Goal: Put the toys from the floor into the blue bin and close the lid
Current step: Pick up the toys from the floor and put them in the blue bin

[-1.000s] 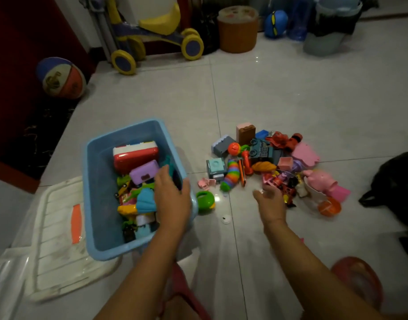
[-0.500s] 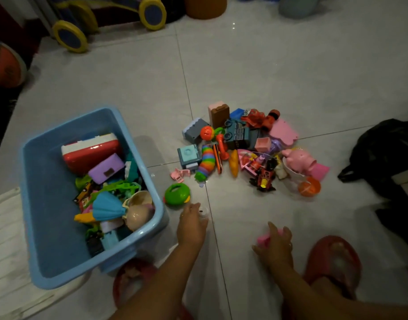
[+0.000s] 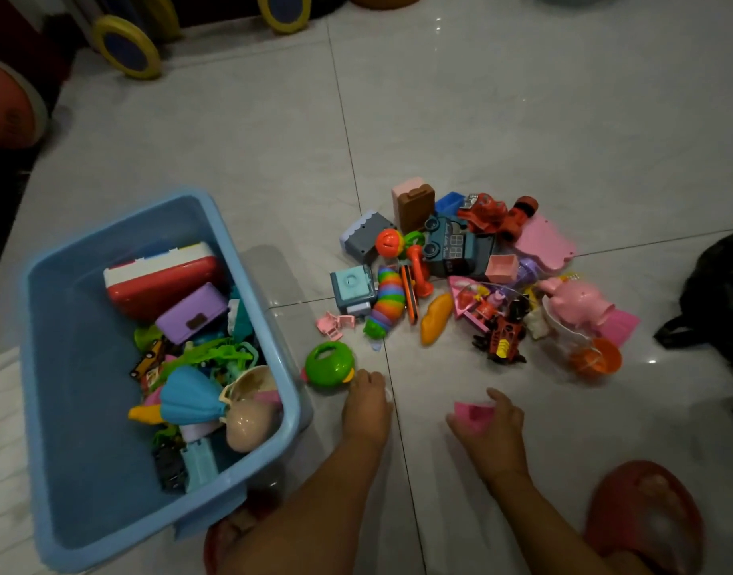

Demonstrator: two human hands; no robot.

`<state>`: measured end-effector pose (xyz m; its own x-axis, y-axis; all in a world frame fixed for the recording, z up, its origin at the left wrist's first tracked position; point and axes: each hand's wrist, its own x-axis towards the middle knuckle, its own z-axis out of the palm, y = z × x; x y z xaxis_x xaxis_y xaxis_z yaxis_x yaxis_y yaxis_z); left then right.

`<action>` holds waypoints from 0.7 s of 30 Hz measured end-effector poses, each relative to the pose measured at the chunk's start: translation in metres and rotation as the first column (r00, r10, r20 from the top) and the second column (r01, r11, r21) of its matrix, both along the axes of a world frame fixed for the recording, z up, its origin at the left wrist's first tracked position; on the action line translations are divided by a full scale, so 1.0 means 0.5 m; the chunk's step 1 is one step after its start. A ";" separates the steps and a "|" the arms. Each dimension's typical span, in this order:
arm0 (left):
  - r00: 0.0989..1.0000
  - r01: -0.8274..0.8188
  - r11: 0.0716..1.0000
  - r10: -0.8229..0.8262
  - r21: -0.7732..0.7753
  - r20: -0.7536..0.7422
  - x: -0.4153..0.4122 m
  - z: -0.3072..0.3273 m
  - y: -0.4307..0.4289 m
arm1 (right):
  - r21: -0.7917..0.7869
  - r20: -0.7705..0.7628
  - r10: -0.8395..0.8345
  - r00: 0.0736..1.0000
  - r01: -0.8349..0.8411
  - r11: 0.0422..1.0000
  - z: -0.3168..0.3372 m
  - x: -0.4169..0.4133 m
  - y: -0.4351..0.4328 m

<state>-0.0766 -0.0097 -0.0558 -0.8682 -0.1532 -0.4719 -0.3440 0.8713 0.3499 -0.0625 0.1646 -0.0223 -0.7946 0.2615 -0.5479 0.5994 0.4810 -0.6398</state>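
Note:
The blue bin (image 3: 45,367) stands open on the floor at the left, holding several toys such as a red and white case (image 3: 161,276) and a purple box (image 3: 190,311). Its white lid (image 3: 0,429) lies flat left of it. A heap of toys (image 3: 472,280) lies on the tiles to the right. My left hand (image 3: 367,408) rests on the floor, fingertips touching a green round toy (image 3: 329,365). A small white piece shows under its fingers. My right hand (image 3: 491,429) holds a small pink toy (image 3: 472,415) just above the floor.
A black bag (image 3: 717,292) lies at the right edge. Red slippers (image 3: 647,520) are on my feet at the bottom. A ride-on toy's yellow and blue wheels (image 3: 126,49) and a ball (image 3: 8,105) stand at the back left.
My left hand left the bin and came down to the floor by the green toy. My right hand pulled back from the heap and took up a pink toy. The view tilted down.

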 end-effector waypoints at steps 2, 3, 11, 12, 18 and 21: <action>1.000 -0.005 1.000 0.005 -0.023 0.008 0.001 0.004 0.001 | -0.007 -0.027 -0.002 1.000 0.002 1.000 0.018 -0.020 -0.014; 1.000 -0.015 0.999 0.015 -0.032 0.014 0.005 0.007 0.001 | -0.010 -0.040 0.003 0.999 -0.004 1.000 0.028 -0.030 -0.020; 0.996 -0.043 0.998 0.046 -0.043 0.082 0.045 0.034 -0.006 | -0.049 -0.197 0.055 0.979 -0.066 0.997 0.094 -0.067 -0.048; 0.993 -0.049 0.998 0.053 -0.042 0.105 0.049 0.036 -0.009 | -0.056 -0.199 0.048 0.979 -0.061 0.997 0.101 -0.069 -0.051; 0.996 -0.046 0.997 0.041 0.066 0.077 0.099 0.078 -0.040 | -0.122 -0.256 0.057 0.965 -0.091 0.988 0.169 -0.060 -0.087; 0.958 -0.025 0.968 0.094 0.249 -0.269 0.104 0.173 -0.040 | -0.165 -0.321 0.055 0.945 -0.113 0.980 0.207 -0.069 -0.121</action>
